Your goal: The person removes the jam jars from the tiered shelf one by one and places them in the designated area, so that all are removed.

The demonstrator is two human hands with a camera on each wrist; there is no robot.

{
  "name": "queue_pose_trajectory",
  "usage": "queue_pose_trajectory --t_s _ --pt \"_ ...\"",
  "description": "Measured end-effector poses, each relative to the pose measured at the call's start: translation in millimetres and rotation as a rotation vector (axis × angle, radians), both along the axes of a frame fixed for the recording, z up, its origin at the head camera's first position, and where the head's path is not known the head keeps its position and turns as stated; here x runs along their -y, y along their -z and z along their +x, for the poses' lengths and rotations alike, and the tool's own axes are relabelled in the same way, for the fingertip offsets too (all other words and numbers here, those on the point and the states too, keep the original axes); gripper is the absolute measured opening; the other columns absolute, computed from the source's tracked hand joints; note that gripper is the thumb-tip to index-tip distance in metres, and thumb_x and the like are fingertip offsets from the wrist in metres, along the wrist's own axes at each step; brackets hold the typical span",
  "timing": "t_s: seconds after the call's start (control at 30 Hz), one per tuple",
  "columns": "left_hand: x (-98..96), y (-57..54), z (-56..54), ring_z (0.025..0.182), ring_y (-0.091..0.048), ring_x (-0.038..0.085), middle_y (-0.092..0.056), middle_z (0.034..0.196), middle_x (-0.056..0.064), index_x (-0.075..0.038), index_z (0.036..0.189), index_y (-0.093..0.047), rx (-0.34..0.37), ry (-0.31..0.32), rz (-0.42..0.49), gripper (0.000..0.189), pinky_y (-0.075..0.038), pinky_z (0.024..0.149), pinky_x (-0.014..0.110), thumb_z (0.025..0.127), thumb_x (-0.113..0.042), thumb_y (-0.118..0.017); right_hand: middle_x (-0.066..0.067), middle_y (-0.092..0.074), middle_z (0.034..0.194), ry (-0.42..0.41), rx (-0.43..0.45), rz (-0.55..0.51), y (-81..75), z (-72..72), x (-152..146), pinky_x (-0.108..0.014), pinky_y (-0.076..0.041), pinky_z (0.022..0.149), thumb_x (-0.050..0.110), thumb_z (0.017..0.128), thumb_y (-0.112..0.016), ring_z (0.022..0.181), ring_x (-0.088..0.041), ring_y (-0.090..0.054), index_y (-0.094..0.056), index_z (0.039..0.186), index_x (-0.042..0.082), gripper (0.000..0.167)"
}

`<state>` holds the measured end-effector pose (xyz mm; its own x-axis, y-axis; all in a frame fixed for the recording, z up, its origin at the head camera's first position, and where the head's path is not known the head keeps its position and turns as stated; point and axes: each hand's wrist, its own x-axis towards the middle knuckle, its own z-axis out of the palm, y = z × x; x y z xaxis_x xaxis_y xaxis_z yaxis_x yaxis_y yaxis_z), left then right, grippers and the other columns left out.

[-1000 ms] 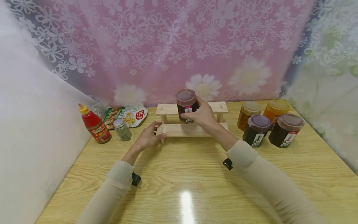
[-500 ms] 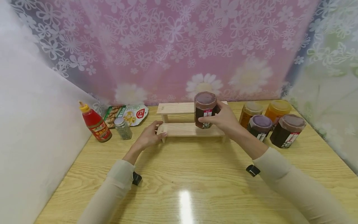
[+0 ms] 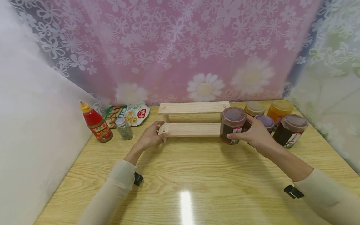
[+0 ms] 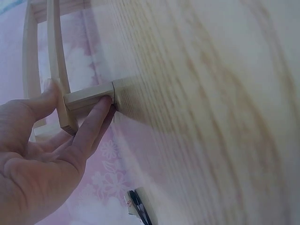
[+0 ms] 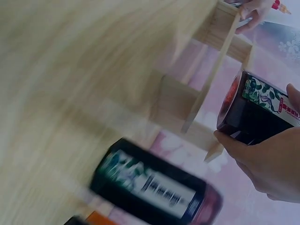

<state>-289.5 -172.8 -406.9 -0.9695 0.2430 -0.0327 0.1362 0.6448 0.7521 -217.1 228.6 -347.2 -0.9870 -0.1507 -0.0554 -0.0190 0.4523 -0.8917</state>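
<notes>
My left hand (image 3: 149, 137) grips the left end of the light two-step wooden rack (image 3: 194, 129). In the left wrist view its thumb lies on the lower board (image 4: 57, 56) and the fingertips touch the leg under it. A dark jam jar (image 3: 231, 132) with a brownish lid is upright in my right hand (image 3: 257, 136), at the rack's right end. Thumb and fingers hold it round the sides. From the right wrist, the jar (image 5: 262, 108) appears off the tabletop, its label partly hidden by the hand. Nothing stands on either step.
Right of the rack stand a purple-lidded jar (image 3: 265, 122), a pale-lidded jar (image 3: 254, 108), a yellow-lidded jar (image 3: 279, 109) and a dark jar (image 3: 289, 132). On the left are a red sauce bottle (image 3: 97, 125), a spice shaker (image 3: 124, 128) and a food pouch (image 3: 135, 115).
My right hand has carried the jam jar from over the rack's upper step rightward and toward me, to the rack's right end. The left hand stays at the rack's left end.
</notes>
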Motion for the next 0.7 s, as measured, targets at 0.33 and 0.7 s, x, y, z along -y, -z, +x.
queue_pose_trajectory --t_s 0.33,0.7 --pt "-0.2 -0.5 -2.2 0.135 -0.053 0.039 -0.055 0.147 0.024 -0.007 0.158 -0.039 -0.003 0.004 0.014 0.065 -0.05 0.104 0.052 0.102 -0.025 -0.069 -0.033 -0.019 0.166 0.018 0.021 0.134 15.2 30.4 -48.9 -0.074 -0.034 0.107 0.034 0.087 -0.087 0.149 -0.059 -0.018 -0.01 0.166 0.0 0.115" --pt "0.3 0.8 -1.4 0.135 -0.054 0.04 -0.055 0.146 0.024 -0.006 0.157 -0.04 -0.019 0.007 0.007 0.065 -0.049 0.105 0.053 0.102 -0.025 -0.07 -0.041 -0.025 0.16 0.058 0.044 0.188 34.1 52.0 -86.9 -0.075 -0.036 0.1 0.03 0.092 -0.082 0.138 -0.066 -0.029 -0.007 0.165 -0.003 0.11"
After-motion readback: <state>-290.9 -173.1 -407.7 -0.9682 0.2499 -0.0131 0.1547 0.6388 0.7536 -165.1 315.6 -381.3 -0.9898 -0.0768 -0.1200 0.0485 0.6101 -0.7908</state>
